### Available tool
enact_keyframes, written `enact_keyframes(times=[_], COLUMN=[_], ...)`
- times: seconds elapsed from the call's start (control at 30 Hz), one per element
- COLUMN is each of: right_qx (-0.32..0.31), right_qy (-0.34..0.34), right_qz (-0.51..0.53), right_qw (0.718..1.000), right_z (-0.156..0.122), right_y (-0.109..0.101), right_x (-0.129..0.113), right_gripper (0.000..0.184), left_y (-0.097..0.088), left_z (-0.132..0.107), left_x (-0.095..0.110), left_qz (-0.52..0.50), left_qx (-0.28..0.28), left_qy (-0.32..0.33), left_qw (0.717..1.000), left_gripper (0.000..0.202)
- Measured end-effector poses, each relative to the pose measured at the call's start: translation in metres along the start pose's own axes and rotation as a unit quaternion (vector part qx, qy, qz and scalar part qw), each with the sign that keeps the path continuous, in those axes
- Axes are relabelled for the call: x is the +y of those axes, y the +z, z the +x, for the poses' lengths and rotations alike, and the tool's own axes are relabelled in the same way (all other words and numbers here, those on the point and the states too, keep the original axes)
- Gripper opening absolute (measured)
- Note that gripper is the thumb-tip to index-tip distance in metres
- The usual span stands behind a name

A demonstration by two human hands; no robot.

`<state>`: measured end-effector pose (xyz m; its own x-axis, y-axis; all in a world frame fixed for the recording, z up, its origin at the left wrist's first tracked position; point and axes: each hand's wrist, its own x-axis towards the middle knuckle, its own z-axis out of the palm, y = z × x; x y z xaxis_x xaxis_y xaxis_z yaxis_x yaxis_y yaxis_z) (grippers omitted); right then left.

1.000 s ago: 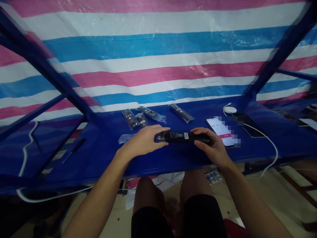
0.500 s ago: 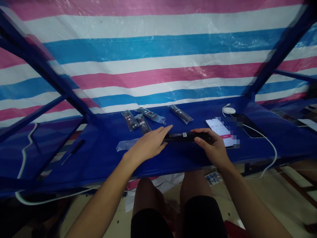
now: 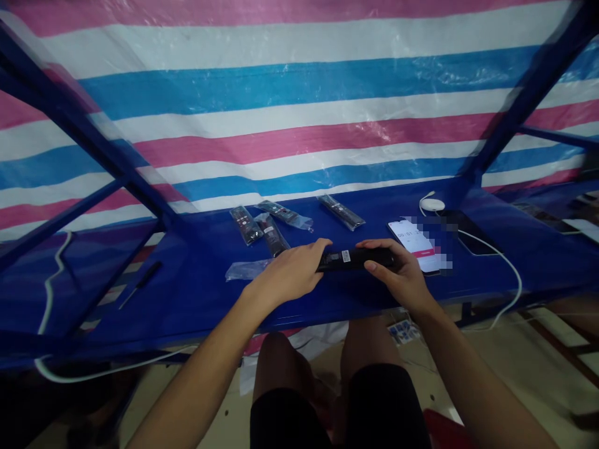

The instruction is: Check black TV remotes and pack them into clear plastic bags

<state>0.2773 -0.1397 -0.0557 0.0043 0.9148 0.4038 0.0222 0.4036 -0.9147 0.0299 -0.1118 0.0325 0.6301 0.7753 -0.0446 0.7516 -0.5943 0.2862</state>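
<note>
Black remote control (image 3: 355, 259), white label facing up, held level over a blue bench (image 3: 196, 293) between both hands. Left hand (image 3: 290, 271) closed over the remote's left end, fingers on top; right hand (image 3: 397, 271) curled around its right end, thumb and fingers gripping. Just left of the left hand, a clear plastic sleeve (image 3: 247, 269). Farther along the bench, four remotes in plastic wrap (image 3: 246, 224). Just right of the right hand, a smartphone (image 3: 414, 245) showing a timer, partly pixelated. Far left, a small screwdriver (image 3: 141, 284).
</note>
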Motion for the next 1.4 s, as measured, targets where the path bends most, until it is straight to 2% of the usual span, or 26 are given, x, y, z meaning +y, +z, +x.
enact_keyframes(times=[0.13, 0.17, 0.33, 0.47, 0.53, 0.63, 0.73, 0.87, 0.97, 1.07, 1.13, 1.27, 1.4], right_qx=[0.021, 0.027, 0.027, 0.026, 0.019, -0.005, -0.032, -0.062, -0.060, -0.052, -0.054, -0.072, -0.074], right_qy=[-0.015, -0.018, -0.029, -0.018, -0.003, 0.019, 0.012, -0.022, -0.028, -0.028, -0.034, -0.042, -0.039], right_qz=[0.033, 0.044, 0.063, 0.050, 0.052, 0.089, 0.133, 0.153, 0.141, 0.119, 0.116, 0.114, 0.085], right_qw=[0.999, 0.999, 0.997, 0.998, 0.998, 0.996, 0.990, 0.986, 0.988, 0.991, 0.991, 0.990, 0.993], right_z=[0.001, 0.001, 0.001, 0.000, -0.002, -0.003, -0.003, -0.003, -0.003, -0.004, -0.004, -0.005, -0.005], right_y=[0.000, 0.000, 0.000, -0.002, -0.003, -0.004, -0.005, -0.005, -0.006, -0.007, -0.007, -0.008, -0.008], right_x=[0.003, 0.004, 0.006, 0.008, 0.011, 0.013, 0.012, 0.008, 0.007, 0.007, 0.007, 0.006, 0.003], right_gripper=[0.037, 0.039, 0.043, 0.050, 0.051, 0.037, 0.024, 0.017, 0.016, 0.020, 0.021, 0.022, 0.024], left_y=[-0.014, -0.018, -0.030, -0.031, -0.031, -0.029, -0.026, -0.020, -0.017, -0.019, -0.022, -0.032, -0.034], left_z=[-0.004, -0.005, -0.008, -0.006, -0.007, -0.007, -0.006, -0.004, -0.005, -0.009, -0.013, -0.018, -0.020], left_x=[0.000, -0.002, -0.019, -0.022, -0.019, -0.013, -0.008, -0.007, -0.011, -0.017, -0.020, -0.022, -0.026], left_qz=[-0.050, -0.069, -0.094, -0.053, -0.037, -0.030, -0.014, 0.008, -0.023, -0.061, -0.085, -0.138, -0.137], left_qx=[-0.007, -0.008, 0.016, 0.002, 0.006, 0.017, 0.027, 0.084, 0.105, 0.084, 0.057, 0.006, 0.016], left_qy=[-0.004, -0.001, 0.002, -0.029, -0.032, -0.015, -0.010, 0.007, 0.028, 0.021, 0.005, 0.002, 0.023], left_qw=[0.999, 0.998, 0.995, 0.998, 0.999, 0.999, 0.999, 0.996, 0.994, 0.994, 0.995, 0.990, 0.990], left_gripper=[0.081, 0.083, 0.067, 0.033, 0.026, 0.021, 0.018, 0.022, 0.034, 0.056, 0.063, 0.052, 0.045])
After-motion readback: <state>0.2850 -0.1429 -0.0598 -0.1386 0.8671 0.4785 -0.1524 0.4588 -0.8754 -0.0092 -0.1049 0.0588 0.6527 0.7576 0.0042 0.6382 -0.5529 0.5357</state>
